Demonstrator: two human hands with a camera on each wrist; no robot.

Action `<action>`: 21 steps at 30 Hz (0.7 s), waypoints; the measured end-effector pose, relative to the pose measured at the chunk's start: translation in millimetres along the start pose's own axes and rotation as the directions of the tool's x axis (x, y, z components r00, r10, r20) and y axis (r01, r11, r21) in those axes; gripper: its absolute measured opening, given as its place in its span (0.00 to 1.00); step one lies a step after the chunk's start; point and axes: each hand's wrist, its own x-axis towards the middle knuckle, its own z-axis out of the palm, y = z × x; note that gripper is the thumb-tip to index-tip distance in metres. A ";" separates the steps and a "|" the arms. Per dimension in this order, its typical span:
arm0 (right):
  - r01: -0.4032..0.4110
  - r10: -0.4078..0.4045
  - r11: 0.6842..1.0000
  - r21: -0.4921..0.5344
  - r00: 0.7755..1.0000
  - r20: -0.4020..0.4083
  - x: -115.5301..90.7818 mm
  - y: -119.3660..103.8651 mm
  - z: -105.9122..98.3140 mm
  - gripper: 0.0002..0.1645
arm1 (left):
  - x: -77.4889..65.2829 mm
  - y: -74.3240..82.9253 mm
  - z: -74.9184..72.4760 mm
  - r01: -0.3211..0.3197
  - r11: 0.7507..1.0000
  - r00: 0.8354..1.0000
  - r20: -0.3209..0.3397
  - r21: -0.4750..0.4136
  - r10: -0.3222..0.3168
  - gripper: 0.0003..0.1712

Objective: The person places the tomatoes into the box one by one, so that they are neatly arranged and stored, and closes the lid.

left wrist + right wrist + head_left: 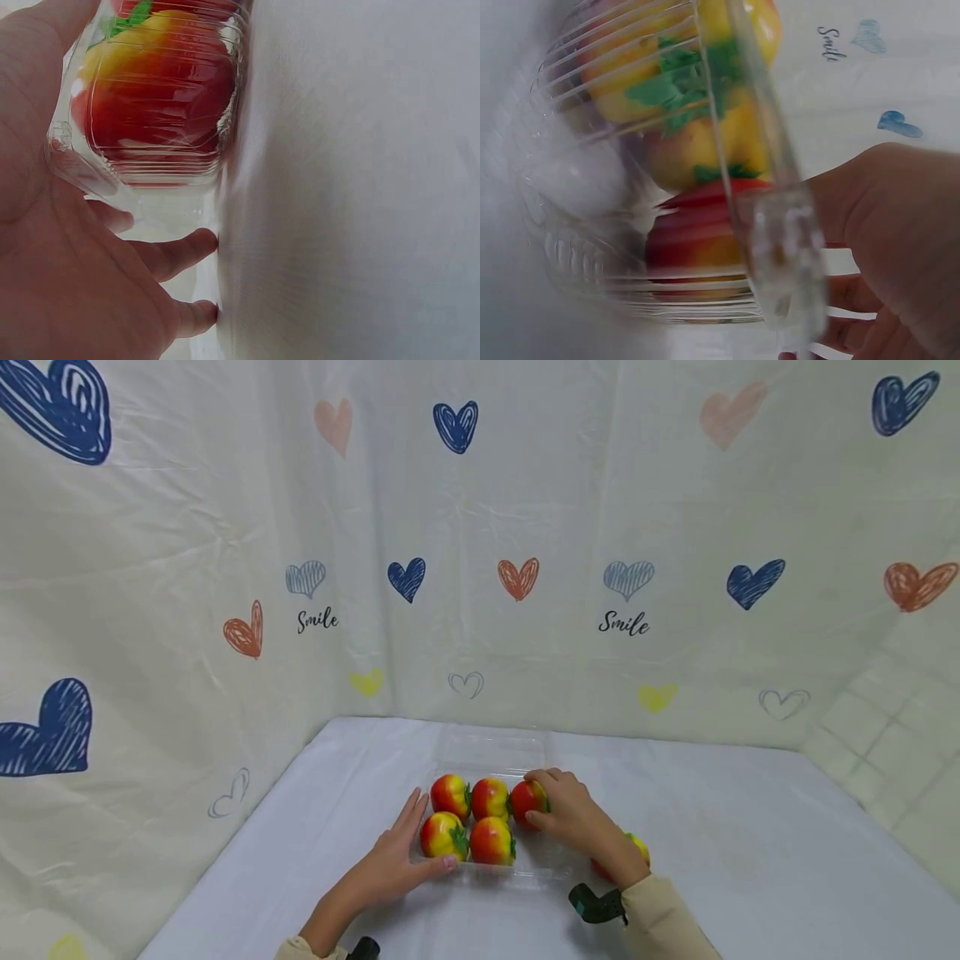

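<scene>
A clear plastic box [543, 857] with its lid folded back holds several red-and-yellow fruits with green leafy tops, among them a front-left fruit [444, 837] and a front-middle fruit [492, 841]. At the back right corner my right hand [576, 814] holds a fruit [525, 803] between thumb and fingers, inside the box. My left hand [390, 860] rests against the box's left end, fingers straight, thumb along the front rim. In the left wrist view, a fruit [161, 97] shows through the box wall. The right wrist view shows the held fruit [697, 240] blurred.
Another red-and-yellow fruit [640, 847] lies on the table to the right of the box, partly hidden by my right wrist. The clear lid [491, 747] lies back behind the box. A white cloth [735, 852] covers the table, with a heart-printed curtain [555, 527] behind.
</scene>
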 end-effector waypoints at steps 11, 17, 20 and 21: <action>-0.019 0.018 0.998 0.062 1.000 0.003 -3.6 2.6 -2.6 0.31 | 0.0 2.0 -0.7 0.003 1.000 1.000 0.010 -0.009 -0.002 0.69; 0.000 0.003 0.995 0.098 1.000 -0.023 -5.5 3.4 -10.3 0.30 | 0.9 2.8 -1.0 0.002 1.000 1.000 0.006 -0.006 -0.002 0.69; 0.020 -0.017 0.993 0.119 0.999 -0.027 -7.3 3.5 -15.8 0.30 | 0.3 2.8 -1.0 0.006 1.000 1.000 0.004 -0.003 -0.006 0.69; 0.030 -0.027 0.992 0.125 0.999 -0.031 -8.2 3.4 -18.0 0.31 | 0.0 2.8 -1.1 0.007 1.000 1.000 0.003 -0.003 -0.007 0.69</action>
